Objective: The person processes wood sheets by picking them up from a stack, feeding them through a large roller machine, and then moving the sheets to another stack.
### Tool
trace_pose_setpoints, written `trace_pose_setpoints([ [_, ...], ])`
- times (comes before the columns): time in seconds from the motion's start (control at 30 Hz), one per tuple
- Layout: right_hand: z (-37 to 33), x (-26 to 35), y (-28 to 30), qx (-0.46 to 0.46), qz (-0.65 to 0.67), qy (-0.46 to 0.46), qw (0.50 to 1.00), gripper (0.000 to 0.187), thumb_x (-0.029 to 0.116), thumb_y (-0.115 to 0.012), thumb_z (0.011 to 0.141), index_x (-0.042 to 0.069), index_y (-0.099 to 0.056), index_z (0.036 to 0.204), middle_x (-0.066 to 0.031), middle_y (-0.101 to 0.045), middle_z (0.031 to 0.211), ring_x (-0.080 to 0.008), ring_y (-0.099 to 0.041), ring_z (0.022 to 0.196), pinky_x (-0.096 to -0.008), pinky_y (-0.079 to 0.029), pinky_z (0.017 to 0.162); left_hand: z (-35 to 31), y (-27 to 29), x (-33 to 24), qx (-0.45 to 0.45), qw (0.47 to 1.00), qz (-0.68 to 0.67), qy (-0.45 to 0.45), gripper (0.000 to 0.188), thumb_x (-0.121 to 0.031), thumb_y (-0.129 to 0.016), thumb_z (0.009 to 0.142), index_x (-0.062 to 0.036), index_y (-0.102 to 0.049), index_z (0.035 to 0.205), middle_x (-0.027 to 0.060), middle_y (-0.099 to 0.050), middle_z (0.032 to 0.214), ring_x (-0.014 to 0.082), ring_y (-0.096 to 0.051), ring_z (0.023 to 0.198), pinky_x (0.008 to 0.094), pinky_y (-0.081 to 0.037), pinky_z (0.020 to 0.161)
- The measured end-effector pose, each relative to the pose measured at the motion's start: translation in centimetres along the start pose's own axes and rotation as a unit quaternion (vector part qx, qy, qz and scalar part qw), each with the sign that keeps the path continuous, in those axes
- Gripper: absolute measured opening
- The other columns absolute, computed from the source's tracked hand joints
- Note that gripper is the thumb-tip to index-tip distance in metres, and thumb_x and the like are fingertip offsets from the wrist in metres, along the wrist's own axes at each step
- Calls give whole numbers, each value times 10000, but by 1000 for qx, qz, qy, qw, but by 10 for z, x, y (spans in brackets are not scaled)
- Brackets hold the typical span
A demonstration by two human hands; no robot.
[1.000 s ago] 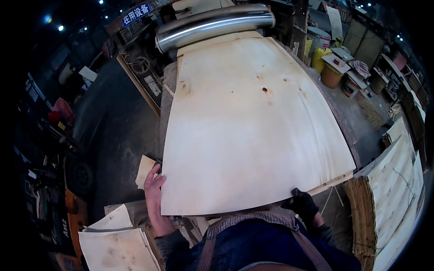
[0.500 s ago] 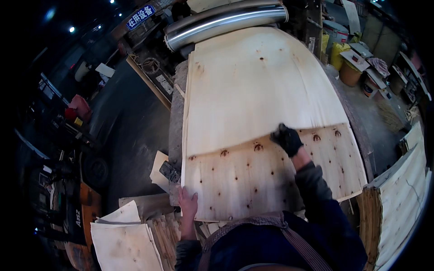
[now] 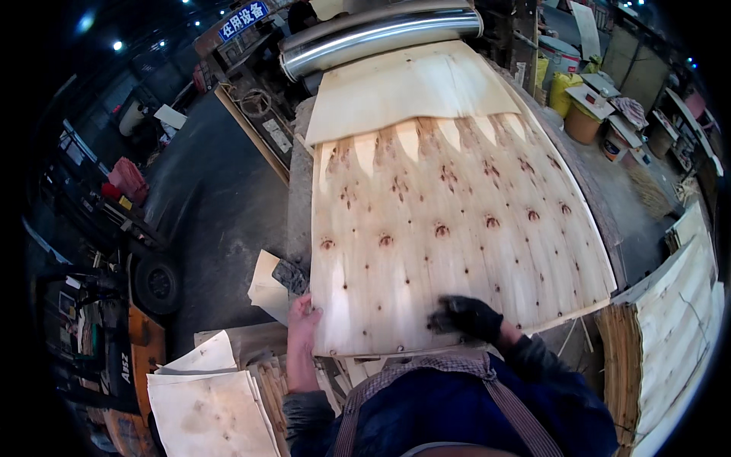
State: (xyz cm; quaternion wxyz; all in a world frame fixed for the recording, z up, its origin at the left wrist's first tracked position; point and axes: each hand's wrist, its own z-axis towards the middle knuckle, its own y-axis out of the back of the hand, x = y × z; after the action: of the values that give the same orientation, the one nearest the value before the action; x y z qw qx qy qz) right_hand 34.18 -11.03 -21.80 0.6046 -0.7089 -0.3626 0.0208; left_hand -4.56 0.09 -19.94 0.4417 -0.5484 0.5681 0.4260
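Observation:
A knotty wood veneer sheet (image 3: pixel 426 251) lies before me, its near edge by my waist. On top of its far part is a plain pale veneer sheet (image 3: pixel 411 87) reaching toward a shiny metal roller (image 3: pixel 388 38). My bare left hand (image 3: pixel 303 314) is at the knotty sheet's near left edge, its thumb toward the wood and its fingers curled at the rim. In a dark glove, my right hand (image 3: pixel 468 318) is low over the sheet's near part, fingers stretched out and slightly blurred, holding nothing.
Veneer pieces (image 3: pixel 217 415) are stacked at my lower left, and a tall veneer stack (image 3: pixel 662 343) leans at the right. An orange forklift (image 3: pixel 145 343) stands at the left. Buckets (image 3: pixel 582 122) and a broom (image 3: pixel 651 190) line the right-hand floor.
The pale sheet has slid away toward the roller, baring more of the knotty sheet. My right hand has let go of its edge and come back toward me. My left hand has shifted slightly left.

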Motion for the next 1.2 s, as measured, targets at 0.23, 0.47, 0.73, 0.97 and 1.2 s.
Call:
trace_pose_setpoints([
  [0.23,-92,-72,42,-138,41,47,988,285,282,-500,880,39,-525,1028,-176,-595,957,-296,-558,949,-448,-421,899,-28,-28,-97,75,990,-100,-61,475,147,-468,736,19,-391,1187,157,-581,1066,192,-571,949,298,-459,850],
  [0.47,-117,-55,20,-228,-29,199,953,262,315,-508,878,60,-528,821,-81,-565,693,-263,-589,753,-439,-492,747,-37,-19,-125,59,977,-193,-69,540,153,-459,702,17,-388,1219,223,-573,1059,269,-593,944,347,-494,829],
  [0.73,-95,-3,-5,-266,-371,189,869,290,248,-520,879,-15,-576,771,-106,-595,657,-227,-605,652,-333,-493,649,13,8,-31,71,989,-123,-33,551,159,-452,718,-2,-410,1243,176,-538,1151,224,-549,1039,298,-453,867],
  [0.97,-6,107,42,-233,-103,238,937,155,185,-528,863,73,-534,756,-56,-546,638,-204,-564,621,-366,-509,646,16,-45,-15,-74,918,384,-58,632,-69,-633,741,36,-334,1289,242,-379,1297,328,-390,1203,344,-353,970],
  [1.2,120,190,64,-57,-22,326,943,95,139,-541,814,96,-527,732,-57,-583,743,-263,-571,840,-432,-453,843,0,-40,40,-91,862,490,-90,773,-258,-668,730,71,-274,1307,249,-254,1368,344,-233,1283,367,-219,1057],
])
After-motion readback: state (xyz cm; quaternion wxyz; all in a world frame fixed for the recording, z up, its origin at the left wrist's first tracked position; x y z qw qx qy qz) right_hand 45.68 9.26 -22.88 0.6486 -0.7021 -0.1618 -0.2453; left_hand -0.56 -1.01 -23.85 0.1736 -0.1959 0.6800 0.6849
